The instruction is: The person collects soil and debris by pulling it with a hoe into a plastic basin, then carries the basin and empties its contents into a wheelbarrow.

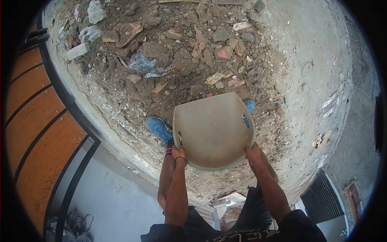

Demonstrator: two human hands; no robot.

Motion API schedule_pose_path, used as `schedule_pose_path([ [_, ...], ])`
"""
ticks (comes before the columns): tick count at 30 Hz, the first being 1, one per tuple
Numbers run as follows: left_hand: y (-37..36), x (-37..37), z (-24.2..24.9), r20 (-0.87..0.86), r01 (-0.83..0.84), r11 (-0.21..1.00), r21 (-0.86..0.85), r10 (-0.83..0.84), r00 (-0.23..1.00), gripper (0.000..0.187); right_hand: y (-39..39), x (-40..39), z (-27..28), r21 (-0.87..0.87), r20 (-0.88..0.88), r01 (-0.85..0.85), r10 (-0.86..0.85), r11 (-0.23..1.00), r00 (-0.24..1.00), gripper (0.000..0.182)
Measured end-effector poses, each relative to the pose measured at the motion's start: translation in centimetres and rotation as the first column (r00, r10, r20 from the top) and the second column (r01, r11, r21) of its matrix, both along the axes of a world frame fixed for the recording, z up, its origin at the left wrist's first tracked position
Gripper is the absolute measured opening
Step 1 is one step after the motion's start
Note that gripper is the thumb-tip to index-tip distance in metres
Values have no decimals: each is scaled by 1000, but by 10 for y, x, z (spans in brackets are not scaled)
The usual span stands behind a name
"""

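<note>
A wide, tan scoop-shaped pan (213, 129) with a straight front edge, a rounded back and two handle slots is held between my hands. My left hand (179, 153) grips its rounded rim at the lower left, just below the left slot. Opposite it, my right hand (253, 153) is closed on the rim at the lower right. No load shows on the pan's surface. Its straight edge faces a heap of soil and rubble (173, 56). The fingers under the rim are hidden.
Blue shoes (159, 128) stand on the dirt at either side of the pan. Stones, torn wrappers and a blue plastic scrap (141, 62) litter the heap. An orange panelled gate (44, 133) with a black frame stands at left, a concrete wall (318, 80) at right.
</note>
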State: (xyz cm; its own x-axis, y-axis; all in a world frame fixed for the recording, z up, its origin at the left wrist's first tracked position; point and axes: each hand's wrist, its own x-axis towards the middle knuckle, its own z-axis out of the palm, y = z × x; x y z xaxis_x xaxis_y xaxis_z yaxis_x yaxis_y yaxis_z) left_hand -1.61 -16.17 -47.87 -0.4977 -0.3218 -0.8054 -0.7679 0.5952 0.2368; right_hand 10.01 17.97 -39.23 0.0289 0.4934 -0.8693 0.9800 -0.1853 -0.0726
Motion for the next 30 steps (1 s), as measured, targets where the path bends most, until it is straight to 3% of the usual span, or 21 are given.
schedule_pose_path([
  [2,-5,18,23,90,-123,992,-35,125,988,40,-8,13,10,6,37,-88,88,996,995,43],
  [4,-14,28,19,107,-92,992,-87,101,989,42,-20,26,14,-1,-33,31,-31,1000,999,38],
  [8,-6,4,-4,39,-27,996,-84,31,999,40,-26,36,-21,92,-124,-25,36,995,992,33],
  [10,-10,-7,-14,31,14,995,-100,-10,999,39,-41,42,-27,36,-127,82,-77,996,989,35],
  [12,-23,-8,-16,-143,-169,981,95,182,973,37,-57,43,-26,57,-199,129,-115,990,973,35],
  [13,-39,-5,-29,-138,-168,982,86,178,974,37,-66,40,-24,84,-284,182,-152,980,947,36],
  [15,-60,-8,-55,-104,-172,966,193,195,975,34,-76,25,-17,91,-210,186,-163,978,964,34],
  [16,-52,-21,-48,-103,-172,966,195,194,976,34,-75,14,-12,107,-140,183,-168,977,976,32],
  [18,-40,-44,-25,-43,-240,943,233,256,966,35,-67,-4,1,124,-166,174,-152,977,974,31],
  [20,-36,-61,-18,-49,-180,969,168,191,980,36,-65,-18,11,122,-189,166,-142,979,972,31],
  [22,-24,-87,-12,-178,-11,994,110,31,984,36,-52,-38,18,52,-187,288,-274,956,943,31],
  [24,-13,-112,-3,-146,10,996,91,4,989,35,-42,-57,29,5,-100,286,-284,958,954,31],
  [26,-7,-121,5,-119,32,997,76,-22,993,34,-39,-66,32,9,-272,342,-327,940,905,33],
  [27,-9,-116,7,-121,-8,994,110,22,992,33,-38,-71,36,10,-275,343,-328,939,904,33],
  [29,-13,-99,5,-118,-45,988,146,63,991,33,-36,-76,43,117,-304,190,-148,975,941,35],
  [30,-15,-84,1,-126,-137,973,188,162,979,33,-37,-67,37,120,-299,193,-150,974,943,35],
])
